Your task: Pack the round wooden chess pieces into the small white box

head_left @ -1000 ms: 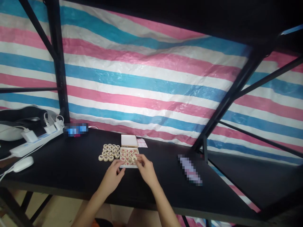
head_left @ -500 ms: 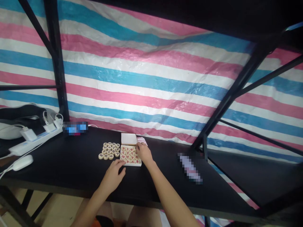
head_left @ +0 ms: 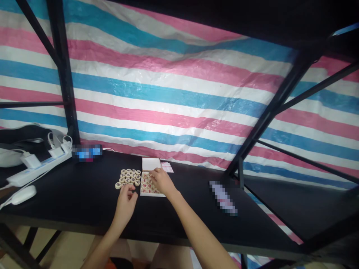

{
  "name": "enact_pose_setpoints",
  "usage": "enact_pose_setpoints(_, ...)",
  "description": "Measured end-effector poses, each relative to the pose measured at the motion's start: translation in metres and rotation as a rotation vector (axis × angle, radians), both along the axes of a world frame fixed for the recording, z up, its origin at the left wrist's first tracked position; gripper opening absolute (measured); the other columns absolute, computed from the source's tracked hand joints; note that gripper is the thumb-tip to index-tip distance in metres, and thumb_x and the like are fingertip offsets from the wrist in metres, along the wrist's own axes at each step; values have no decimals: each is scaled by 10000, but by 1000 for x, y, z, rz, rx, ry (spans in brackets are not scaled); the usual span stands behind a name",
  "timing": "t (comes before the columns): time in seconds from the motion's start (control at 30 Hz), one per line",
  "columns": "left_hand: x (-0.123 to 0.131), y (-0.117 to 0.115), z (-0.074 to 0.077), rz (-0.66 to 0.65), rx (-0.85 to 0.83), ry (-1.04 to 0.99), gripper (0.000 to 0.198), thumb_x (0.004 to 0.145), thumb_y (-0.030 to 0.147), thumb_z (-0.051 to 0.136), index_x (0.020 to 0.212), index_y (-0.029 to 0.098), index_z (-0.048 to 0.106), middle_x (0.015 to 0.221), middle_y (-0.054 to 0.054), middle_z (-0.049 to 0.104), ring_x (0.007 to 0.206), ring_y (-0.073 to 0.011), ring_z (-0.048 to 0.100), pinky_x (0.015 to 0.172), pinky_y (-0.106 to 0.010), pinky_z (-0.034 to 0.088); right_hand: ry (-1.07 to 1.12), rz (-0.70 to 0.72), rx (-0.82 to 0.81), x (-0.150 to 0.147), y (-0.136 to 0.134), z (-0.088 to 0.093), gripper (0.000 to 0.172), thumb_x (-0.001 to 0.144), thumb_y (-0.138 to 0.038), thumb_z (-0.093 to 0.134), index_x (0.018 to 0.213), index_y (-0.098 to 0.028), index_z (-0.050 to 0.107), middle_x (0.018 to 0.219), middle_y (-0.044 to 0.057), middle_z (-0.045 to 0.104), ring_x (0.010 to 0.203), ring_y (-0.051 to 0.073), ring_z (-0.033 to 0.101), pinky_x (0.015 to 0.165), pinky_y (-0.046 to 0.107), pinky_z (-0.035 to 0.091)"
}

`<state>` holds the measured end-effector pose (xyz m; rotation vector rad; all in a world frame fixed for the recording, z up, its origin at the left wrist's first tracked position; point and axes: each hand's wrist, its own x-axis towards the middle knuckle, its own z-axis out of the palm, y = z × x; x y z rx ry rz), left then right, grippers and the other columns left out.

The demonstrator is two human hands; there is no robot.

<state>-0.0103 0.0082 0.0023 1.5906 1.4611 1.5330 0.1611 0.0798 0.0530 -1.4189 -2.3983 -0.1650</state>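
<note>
A shallow white box [head_left: 143, 193] lies on the black table [head_left: 84, 201], filled with round pale game pieces bearing red marks. Left of it, several loose round pieces [head_left: 128, 176] with dark marks sit in rows. My left hand [head_left: 125, 203] reaches into the front row of loose pieces, fingers curled as if pinching one. My right hand [head_left: 161, 180] rests over the box's upper right part, fingers bent down onto the pieces. The box's white lid [head_left: 150, 164] lies just behind.
A small pink-and-white paper [head_left: 167, 167] lies beside the lid. At the left are a white power strip with plugs [head_left: 36, 166], a white mouse-like device [head_left: 22, 194] and a dark bag [head_left: 25, 134]. Black frame posts [head_left: 63, 74] rise around; a striped tarp [head_left: 179, 93] hangs behind.
My left hand moved left from the box's front corner to the loose pieces. My right hand went to the box's far right corner, then slid left over the box.
</note>
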Motion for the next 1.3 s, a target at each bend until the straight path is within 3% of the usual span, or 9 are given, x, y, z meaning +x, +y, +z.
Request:
enact_pose_setpoints(0.17, -5, 5, -3, 56, 7, -155, 86, 686, 284, 485, 701, 215, 436, 652, 42, 446, 586, -139, 478, 578, -244, 406, -74, 230, -14, -39, -5, 1, 177, 881, -237, 503, 908, -176, 667, 919, 81, 642, 912, 211, 541, 855, 323, 386)
enact_pose_setpoints(0.3, -3, 1, 0, 50, -10, -103, 191, 687, 291, 458, 589, 231, 306, 557, 70, 305, 506, -117, 354, 500, -219, 315, -62, 225, -60, -55, -3, -10, 150, 847, -217, 526, 875, -163, 663, 916, 98, 657, 923, 233, 544, 852, 352, 394)
enact_pose_setpoints(0.43, 0, -2, 4, -34, -37, -72, 178, 692, 285, 451, 590, 230, 316, 554, 68, 323, 514, -119, 362, 502, -214, 311, 12, 176, -73, -58, 0, -13, 112, 806, -173, 550, 841, -171, 657, 845, 79, 661, 908, 227, 553, 830, 338, 405)
enact_pose_setpoints(0.57, 2, -2, 3, -103, -60, -43, 165, 700, 274, 459, 605, 225, 334, 553, 72, 343, 505, -111, 366, 503, -206, 307, 172, 118, -85, -50, -3, -4, 176, 776, -206, 593, 948, -178, 620, 880, 43, 638, 854, 178, 572, 777, 278, 436)
enact_pose_setpoints(0.7, 2, -3, 3, -136, -65, -26, 172, 738, 292, 476, 625, 223, 366, 543, 75, 362, 497, -116, 401, 507, -210, 322, 700, 39, -65, -26, -32, -1, 172, 770, -213, 591, 940, -182, 602, 881, 22, 572, 775, 142, 565, 737, 255, 465)
enact_pose_setpoints(0.77, 4, -6, 6, -164, -79, 8, 169, 780, 325, 473, 659, 218, 424, 562, 61, 431, 523, -132, 458, 532, -221, 355, 837, 47, -90, -12, -55, -8, 160, 767, -217, 587, 924, -186, 601, 892, 22, 554, 695, 127, 550, 644, 237, 471)
enact_pose_setpoints(0.9, 8, -15, 16, -354, -104, 291, 183, 841, 325, 456, 812, 215, 600, 741, -10, 631, 686, -183, 579, 654, -262, 413, 893, 35, -209, 4, -91, -32, 68, 767, -196, 578, 827, -195, 611, 834, 12, 564, 634, 121, 554, 572, 224, 461)
enact_pose_setpoints(1.0, 11, -20, 21, -420, -74, 478, 232, 866, 306, 433, 836, 224, 648, 823, -31, 667, 790, -204, 595, 724, -282, 414, 914, 60, -252, 5, -97, -44, 58, 760, -194, 595, 811, -197, 621, 854, 17, 579, 649, 122, 569, 581, 224, 474)
enact_pose_setpoints(1.3, 10, -15, 16, -476, -150, 315, 210, 852, 326, 468, 854, 200, 636, 762, -8, 671, 699, -166, 603, 663, -237, 432, 1046, 83, -334, 3, -94, -45, 158, 722, -288, 690, 843, -205, 632, 845, 20, 637, 712, 158, 630, 625, 248, 509)
